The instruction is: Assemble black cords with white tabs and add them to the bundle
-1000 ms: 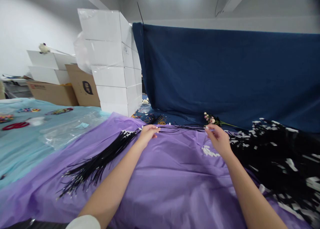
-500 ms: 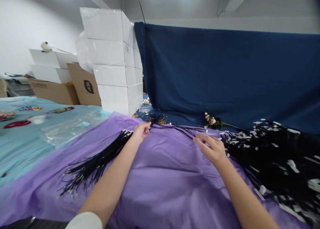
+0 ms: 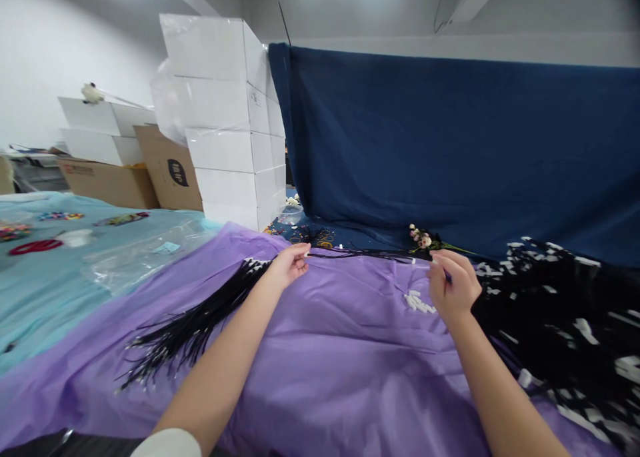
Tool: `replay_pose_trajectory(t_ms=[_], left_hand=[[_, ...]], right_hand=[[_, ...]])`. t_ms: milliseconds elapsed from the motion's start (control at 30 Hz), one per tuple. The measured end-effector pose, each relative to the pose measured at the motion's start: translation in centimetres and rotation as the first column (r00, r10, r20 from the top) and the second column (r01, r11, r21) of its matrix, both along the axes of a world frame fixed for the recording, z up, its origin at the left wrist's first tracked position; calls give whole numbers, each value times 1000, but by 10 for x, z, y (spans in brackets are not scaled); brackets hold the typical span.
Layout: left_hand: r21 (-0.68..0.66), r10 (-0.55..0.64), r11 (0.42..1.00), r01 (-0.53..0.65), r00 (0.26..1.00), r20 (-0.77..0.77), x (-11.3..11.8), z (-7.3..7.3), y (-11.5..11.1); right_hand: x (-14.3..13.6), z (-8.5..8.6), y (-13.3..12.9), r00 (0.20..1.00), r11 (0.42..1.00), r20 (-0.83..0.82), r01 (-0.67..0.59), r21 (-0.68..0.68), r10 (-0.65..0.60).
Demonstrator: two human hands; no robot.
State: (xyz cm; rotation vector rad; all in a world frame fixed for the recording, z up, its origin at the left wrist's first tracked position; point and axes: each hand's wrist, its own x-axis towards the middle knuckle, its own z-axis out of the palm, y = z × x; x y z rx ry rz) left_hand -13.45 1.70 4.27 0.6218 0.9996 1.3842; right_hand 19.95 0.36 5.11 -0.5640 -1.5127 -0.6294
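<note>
over the purple cloth (image 3: 330, 357): two bare hands, well apart, with black cords (image 3: 370, 253) running between them.
left hand (image 3: 291, 265): thumb and fingers pinching the cords at one end, near the laid-out black bundle (image 3: 210, 314).
right hand (image 3: 453, 282): fingertips pinched on the other end, just beside the big black pile (image 3: 555, 317) with white tags.
white pieces (image 3: 418, 302): in a little heap on the purple, between the hands.
flowers (image 3: 423, 237): lying behind, by the blue cloth (image 3: 450, 137).
</note>
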Motion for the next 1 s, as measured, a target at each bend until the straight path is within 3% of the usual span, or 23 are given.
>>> replay_pose_trajectory(t_ms=[200,467,533,600,667,800,900,1000], left_hand=[[47,-46,998,49,997,-57,7,1,-5],[60,-57,996,64,993,-101,9,2,-5],[92,-71,992,84,988,-139,8,2,-6],[142,-86,983,114,978,-188,8,2,-8],[179,-102,973,147,966,-238,8,2,-10],[154,-126,969,195,920,-371,8,1,-11],[141,-119,966,218,855,-505,7,-4,-8],[154,-99,959,236,793,-601,7,-9,-6]], right_hand=[[12,0,7,996,992,-58,68,-111,-75],[18,-2,11,991,983,-25,129,-131,-133],[19,-3,11,990,972,-65,113,-206,-129],[19,-3,12,981,937,-178,6,-348,-72],[19,-3,14,940,845,-340,-199,-496,22],[19,-8,25,813,521,-573,-534,-666,100],[21,-15,33,771,275,-637,-618,-737,26],[24,-19,36,762,83,-644,-639,-765,-67]])
